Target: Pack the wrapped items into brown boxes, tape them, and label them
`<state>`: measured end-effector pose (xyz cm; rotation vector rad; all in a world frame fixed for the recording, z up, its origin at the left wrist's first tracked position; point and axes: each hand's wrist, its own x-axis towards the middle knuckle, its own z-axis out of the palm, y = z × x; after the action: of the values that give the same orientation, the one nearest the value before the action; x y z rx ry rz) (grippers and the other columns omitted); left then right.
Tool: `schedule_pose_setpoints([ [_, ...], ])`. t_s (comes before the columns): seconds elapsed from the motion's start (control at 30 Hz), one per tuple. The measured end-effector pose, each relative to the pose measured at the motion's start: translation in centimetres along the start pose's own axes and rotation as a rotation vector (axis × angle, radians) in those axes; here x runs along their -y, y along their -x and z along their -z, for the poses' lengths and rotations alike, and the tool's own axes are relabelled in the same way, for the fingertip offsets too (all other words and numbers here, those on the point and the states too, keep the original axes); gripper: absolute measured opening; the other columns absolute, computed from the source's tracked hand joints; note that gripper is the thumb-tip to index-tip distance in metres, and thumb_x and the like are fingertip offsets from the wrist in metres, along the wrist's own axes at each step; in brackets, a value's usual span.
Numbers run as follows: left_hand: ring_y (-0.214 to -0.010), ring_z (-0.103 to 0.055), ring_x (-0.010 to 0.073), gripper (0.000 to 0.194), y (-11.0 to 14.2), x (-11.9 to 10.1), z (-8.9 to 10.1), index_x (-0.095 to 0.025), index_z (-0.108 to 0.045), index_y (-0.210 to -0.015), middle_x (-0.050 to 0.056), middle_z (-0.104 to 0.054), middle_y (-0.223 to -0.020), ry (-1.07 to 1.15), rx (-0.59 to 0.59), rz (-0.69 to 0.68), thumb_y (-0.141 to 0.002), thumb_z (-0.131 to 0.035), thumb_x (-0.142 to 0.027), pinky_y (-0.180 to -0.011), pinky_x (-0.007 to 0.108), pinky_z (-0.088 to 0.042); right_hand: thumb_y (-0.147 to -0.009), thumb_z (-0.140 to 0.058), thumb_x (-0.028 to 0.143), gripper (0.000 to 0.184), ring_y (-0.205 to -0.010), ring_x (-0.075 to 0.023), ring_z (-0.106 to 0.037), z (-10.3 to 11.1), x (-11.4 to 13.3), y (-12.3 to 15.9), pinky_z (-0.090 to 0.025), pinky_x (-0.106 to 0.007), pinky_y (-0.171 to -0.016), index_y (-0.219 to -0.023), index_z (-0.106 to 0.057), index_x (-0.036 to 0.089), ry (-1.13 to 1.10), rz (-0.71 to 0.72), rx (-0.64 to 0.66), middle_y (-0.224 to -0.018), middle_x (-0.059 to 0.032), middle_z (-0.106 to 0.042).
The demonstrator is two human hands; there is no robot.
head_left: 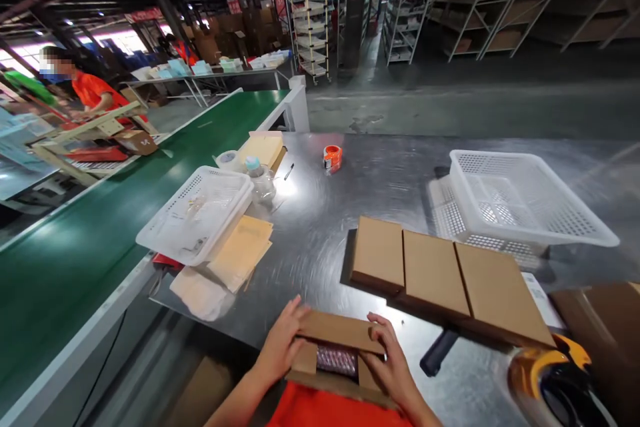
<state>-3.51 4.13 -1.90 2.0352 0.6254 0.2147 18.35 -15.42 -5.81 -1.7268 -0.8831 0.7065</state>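
Close to my body at the table's front edge, a small cardboard box (340,331) stands with its top flaps raised. Through the opening shows a shiny, purplish item (337,360) that looks bubble-wrapped; its kind cannot be made out. My left hand (284,341) grips the box's left end, fingers by the long far flap. At the opposite end, my right hand (391,355) has its thumb and fingers round the right side and the flap's corner. Three closed cardboard boxes (435,273) lie in a row beyond my right hand. A tape dispenser (555,373) stands at the right.
A white basket (530,197) is at the far right, another basket (197,213) at the left beside envelopes (243,250) and a bottle (261,180). An orange tape roll (333,157) sits farther back. A green conveyor (150,190) runs along the left; a person (95,90) stands beyond it.
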Motion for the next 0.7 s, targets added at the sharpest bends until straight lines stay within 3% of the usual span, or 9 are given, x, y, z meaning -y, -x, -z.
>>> schedule_pose_setpoints([
  [0.03, -0.145, -0.029, 0.0316, 0.039, 0.3, -0.7, 1.0, -0.025, -0.061, -0.119, 0.012, -0.042, -0.152, -0.031, 0.113, -0.015, -0.083, -0.063, -0.041, -0.119, 0.054, -0.02, -0.079, -0.061, 0.056, 0.037, -0.131, -0.0327, -0.042, 0.2, 0.2, -0.1, -0.036, -0.048, -0.107, -0.08, -0.041, 0.025, -0.014, -0.036, 0.035, -0.137, -0.0156, -0.045],
  [0.1, -0.144, -0.028, 0.0369, 0.069, 0.1, -2.5, 2.4, -0.027, -0.057, -0.127, 0.013, -0.041, -0.152, -0.113, 0.27, -0.037, -0.067, -0.077, -0.053, -0.119, 0.057, -0.017, -0.069, -0.065, 0.068, 0.05, -0.135, -0.0348, -0.037, 0.7, 0.5, -0.5, -0.034, -0.048, -0.108, -0.075, -0.041, 0.025, -0.077, -0.092, 0.12, -0.146, -0.0154, -0.039],
  [0.17, -0.14, -0.031, 0.0436, 0.084, -0.8, -4.0, 2.8, -0.023, -0.06, -0.123, 0.017, -0.042, -0.15, -0.241, 0.291, -0.035, -0.052, -0.083, -0.061, -0.114, 0.061, -0.021, -0.069, -0.053, 0.08, 0.057, -0.138, -0.0358, -0.034, 1.0, 0.3, -0.9, -0.032, -0.049, -0.11, -0.075, -0.047, 0.024, -0.194, -0.179, 0.153, -0.152, -0.0142, -0.034],
  [0.27, -0.117, -0.05, 0.0381, 0.047, -2.5, -4.8, 1.4, -0.018, -0.065, -0.094, 0.017, -0.058, -0.125, -0.414, 0.215, 0.057, -0.066, -0.075, -0.055, -0.098, 0.055, -0.04, -0.075, -0.035, 0.085, 0.063, -0.136, -0.0366, -0.038, 0.6, -0.3, -1.1, -0.036, -0.05, -0.107, -0.071, -0.05, 0.023, -0.3, -0.31, 0.097, -0.151, -0.0131, -0.038],
  [0.37, -0.112, -0.051, 0.0311, 0.018, -2.5, -3.7, -0.8, -0.02, -0.06, -0.087, 0.013, -0.057, -0.124, -0.425, 0.091, 0.113, -0.082, -0.062, -0.037, -0.096, 0.049, -0.042, -0.071, -0.058, 0.074, 0.052, -0.139, -0.0345, -0.034, -0.7, 0.0, -0.4, -0.041, -0.046, -0.104, -0.083, -0.054, 0.024, -0.291, -0.294, 0.02, -0.155, -0.0104, -0.032],
  [0.43, -0.126, -0.044, 0.0315, 0.012, -1.6, -2.6, -1.7, -0.02, -0.059, -0.093, 0.013, -0.051, -0.135, -0.375, 0.003, 0.092, -0.085, -0.055, -0.029, -0.106, 0.052, -0.036, -0.07, -0.066, 0.065, 0.056, -0.141, -0.0313, -0.034, -1.3, 0.9, 0.1, -0.042, -0.043, -0.104, -0.11, -0.053, 0.028, -0.376, -0.302, -0.025, -0.159, -0.0093, -0.025],
  [0.5, -0.136, -0.036, 0.0308, 0.024, -0.8, -1.4, -2.1, -0.019, -0.058, -0.109, 0.015, -0.043, -0.144, -0.284, -0.048, 0.078, -0.088, -0.05, -0.028, -0.113, 0.053, -0.03, -0.068, -0.07, 0.059, 0.079, -0.138, -0.0298, -0.038, -1.7, 2.0, 0.2, -0.044, -0.042, -0.103, -0.134, -0.037, 0.031, -0.503, -0.327, -0.052, -0.159, -0.01, -0.021],
  [0.57, -0.143, -0.029, 0.03, 0.043, -0.4, -0.5, -2.0, -0.018, -0.048, -0.129, 0.017, -0.032, -0.152, -0.161, -0.065, 0.094, -0.089, -0.049, -0.033, -0.116, 0.051, -0.026, -0.065, -0.073, 0.056, 0.095, -0.13, -0.0299, -0.048, -2.0, 3.0, 0.1, -0.047, -0.042, -0.1, -0.141, -0.023, 0.031, -0.598, -0.36, -0.052, -0.156, -0.0124, -0.027],
  [0.7, -0.148, -0.017, 0.0322, 0.076, -0.3, 0.9, -1.7, -0.014, -0.026, -0.147, 0.019, -0.019, -0.159, 0.107, -0.128, 0.219, -0.084, -0.053, -0.048, -0.121, 0.05, -0.016, -0.064, -0.072, 0.055, 0.088, -0.109, -0.0294, -0.06, -2.7, 4.1, -0.5, -0.051, -0.043, -0.092, -0.132, -0.027, 0.026, -0.595, -0.411, 0.004, -0.13, -0.013, -0.052],
])
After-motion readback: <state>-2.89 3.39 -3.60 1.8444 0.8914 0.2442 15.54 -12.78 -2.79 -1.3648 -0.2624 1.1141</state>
